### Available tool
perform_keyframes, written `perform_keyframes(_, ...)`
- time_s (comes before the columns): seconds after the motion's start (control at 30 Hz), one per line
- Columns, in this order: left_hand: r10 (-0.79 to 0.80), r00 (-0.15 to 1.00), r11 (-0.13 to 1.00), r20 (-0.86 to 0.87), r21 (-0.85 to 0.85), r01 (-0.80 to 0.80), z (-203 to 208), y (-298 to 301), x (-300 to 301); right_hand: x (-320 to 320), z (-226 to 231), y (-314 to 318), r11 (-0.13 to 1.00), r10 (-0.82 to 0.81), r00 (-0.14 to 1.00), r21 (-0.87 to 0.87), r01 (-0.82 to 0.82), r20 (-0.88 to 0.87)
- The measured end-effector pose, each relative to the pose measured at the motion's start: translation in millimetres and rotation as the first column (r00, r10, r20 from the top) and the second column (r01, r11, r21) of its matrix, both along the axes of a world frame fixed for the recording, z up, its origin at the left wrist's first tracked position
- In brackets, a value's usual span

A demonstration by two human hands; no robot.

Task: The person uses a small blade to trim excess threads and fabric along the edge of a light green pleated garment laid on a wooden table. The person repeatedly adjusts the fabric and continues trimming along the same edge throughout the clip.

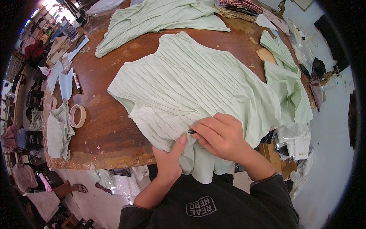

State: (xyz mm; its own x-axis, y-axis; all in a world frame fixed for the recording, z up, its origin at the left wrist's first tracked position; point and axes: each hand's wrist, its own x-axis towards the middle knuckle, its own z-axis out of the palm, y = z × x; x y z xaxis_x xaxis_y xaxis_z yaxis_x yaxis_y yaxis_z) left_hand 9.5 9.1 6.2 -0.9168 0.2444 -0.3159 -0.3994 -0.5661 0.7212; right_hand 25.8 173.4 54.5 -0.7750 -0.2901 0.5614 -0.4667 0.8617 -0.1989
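The pale green garment [198, 84] lies across the table [103, 129], its pleated part toward the far side and its near end drooping over the near edge against the person's dark shirt [244, 202]. The left hand [167, 160] is closed on the cloth near that edge, thumb on top, the fingers hidden beneath. The right hand [223, 135] clamps a small dark tool [191, 131] between its fingertips, right beside the left thumb; the tool's tip is too small to make out. If that tip is sharp, the likeliest mishap seems a nick: a slip could catch a pleat or the left thumb, because the two are so close. The bunched cloth adds to this, since a fold lying under the working spot could be caught unseen. The drooping end may also drag the garment toward the person if the left hand loosens, pulling the work out of line. Tugging too hard could pucker the pleats. To the right, a green piece [284, 80] of similar colour lies next to the garment, so the two might get tangled if the garment is swung that way; the tape roll [77, 116] on the left sits well apart.
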Motion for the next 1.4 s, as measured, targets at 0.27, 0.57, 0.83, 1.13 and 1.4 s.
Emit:
perform_keyframes(0.27,-0.002,0.999,1.0,-0.036,-0.028,0.001,0,1,0,2,0,4,0.99,0.0,0.998,0.141,0.008,-0.057)
perform_keyframes(0.57,-0.007,0.999,1.0,0.049,-0.006,0.008,-12,-2,1,8,-10,-7,0.902,0.022,0.978,-0.427,0.07,0.206)
perform_keyframes(0.83,-0.125,0.966,0.987,0.228,0.126,0.098,-10,0,-1,30,-23,-20,0.85,0.05,0.95,-0.512,0.121,0.307)
perform_keyframes(1.13,-0.138,0.965,0.989,0.225,0.091,0.121,-6,-1,-4,6,-15,-8,0.948,0.079,0.962,-0.319,0.008,0.26)
perform_keyframes(1.4,-0.145,0.972,0.983,0.185,0.142,0.12,-5,-4,-4,0,1,-6,0.882,0.125,0.951,-0.471,0.023,0.281)
